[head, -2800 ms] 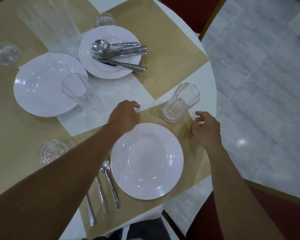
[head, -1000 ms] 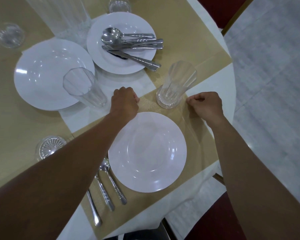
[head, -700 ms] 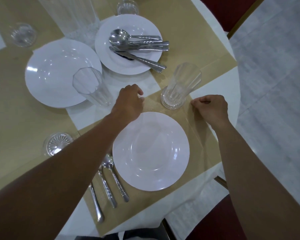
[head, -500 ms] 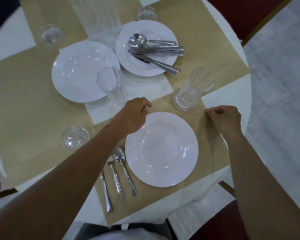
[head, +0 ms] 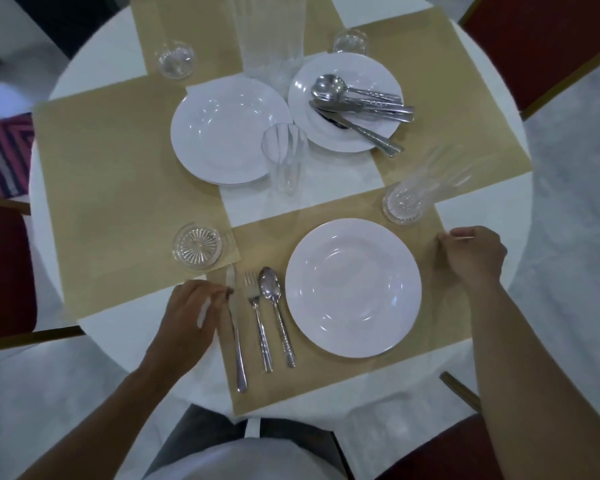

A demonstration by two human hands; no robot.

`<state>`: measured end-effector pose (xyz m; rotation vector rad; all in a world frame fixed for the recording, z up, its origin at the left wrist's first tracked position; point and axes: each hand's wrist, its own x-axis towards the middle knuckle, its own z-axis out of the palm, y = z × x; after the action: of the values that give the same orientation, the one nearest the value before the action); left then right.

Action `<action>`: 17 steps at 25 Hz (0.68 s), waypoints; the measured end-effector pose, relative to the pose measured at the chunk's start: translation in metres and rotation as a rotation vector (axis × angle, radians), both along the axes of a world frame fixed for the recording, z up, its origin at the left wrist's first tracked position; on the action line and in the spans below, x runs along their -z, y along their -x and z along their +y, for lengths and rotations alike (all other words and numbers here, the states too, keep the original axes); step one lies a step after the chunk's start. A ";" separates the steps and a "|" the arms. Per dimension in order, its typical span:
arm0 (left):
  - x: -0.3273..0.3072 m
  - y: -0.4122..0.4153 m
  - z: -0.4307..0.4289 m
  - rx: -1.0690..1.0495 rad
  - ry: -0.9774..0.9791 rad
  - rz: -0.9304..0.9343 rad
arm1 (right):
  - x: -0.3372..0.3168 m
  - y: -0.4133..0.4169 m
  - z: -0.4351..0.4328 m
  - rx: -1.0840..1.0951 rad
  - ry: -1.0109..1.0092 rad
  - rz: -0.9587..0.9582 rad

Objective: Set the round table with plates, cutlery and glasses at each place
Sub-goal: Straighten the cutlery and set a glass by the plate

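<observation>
The near tan placemat (head: pixel 326 386) carries a white plate (head: pixel 353 287), with a knife (head: pixel 235 327), fork (head: pixel 257 320) and spoon (head: pixel 276 313) side by side to its left. A clear ribbed glass (head: pixel 409 199) stands at the mat's far right corner. My left hand (head: pixel 191 313) is at the mat's left edge beside the knife, with its fingers pinched on the edge. At the mat's right edge, level with the plate's top, my right hand (head: pixel 471 258) is closed on that edge.
Mid-table are a stack of white plates (head: pixel 222 133), a plate with spare cutlery (head: pixel 343 102), a lone glass (head: pixel 284 157) and a tall glass stack (head: pixel 271 36). Other mats hold glasses (head: pixel 197 245), (head: pixel 175 58). Red chairs (head: pixel 534 39), (head: pixel 4 271) surround the table.
My left hand has moved from the mat's far edge above the plate to its left edge beside the knife. My right hand stays closed on the right edge. The view has pulled back.
</observation>
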<state>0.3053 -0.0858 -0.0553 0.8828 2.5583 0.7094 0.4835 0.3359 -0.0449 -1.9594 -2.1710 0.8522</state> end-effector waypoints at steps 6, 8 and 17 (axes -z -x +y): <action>0.024 -0.010 -0.041 0.156 0.164 0.024 | -0.002 0.000 0.006 -0.015 0.061 0.023; 0.028 -0.012 -0.042 0.196 0.158 0.089 | -0.002 0.002 0.007 -0.022 0.076 0.001; 0.035 -0.011 -0.042 0.226 0.131 0.117 | -0.001 0.006 0.004 -0.015 0.082 -0.050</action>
<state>0.3161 -0.1282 -0.0906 1.1751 2.5154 0.4308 0.4773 0.3399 -0.0443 -2.0251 -2.2149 0.9190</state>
